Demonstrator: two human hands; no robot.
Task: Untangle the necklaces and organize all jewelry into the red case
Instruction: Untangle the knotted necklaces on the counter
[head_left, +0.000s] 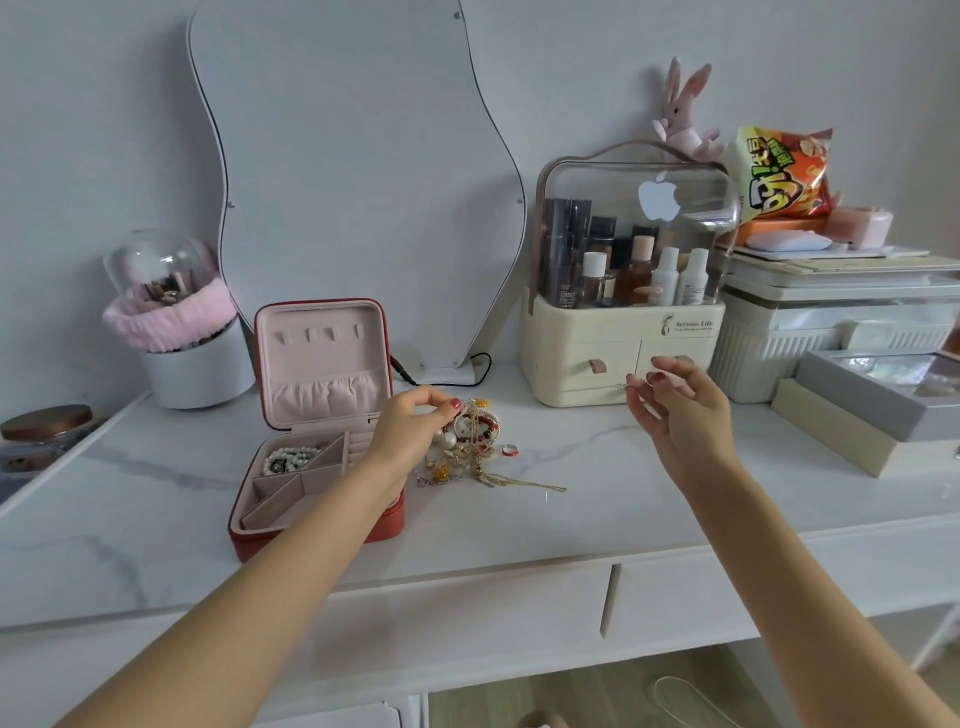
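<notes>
The red case (260, 540) lies open on the white marble tabletop, its pink-lined lid upright. A pearl bracelet (287, 459) fills its back left compartment. Just right of the case is a tangled pile of jewelry (467, 447) with pearls, beads and gold chains; one gold chain (530, 484) trails off to the right. A small red ring (510, 450) lies beside the pile. My left hand (415, 426) pinches a gold chain at the top of the pile. My right hand (675, 405) is raised to the right, pinching the end of a fine chain (621, 386) between thumb and forefinger.
A wavy mirror (363, 182) stands behind the case, with a black cable (467, 374) at its foot. A cream cosmetics organizer (623, 358) stands close behind my right hand. Stacked boxes (852, 415) fill the right. At the back left is a brush holder (192, 364).
</notes>
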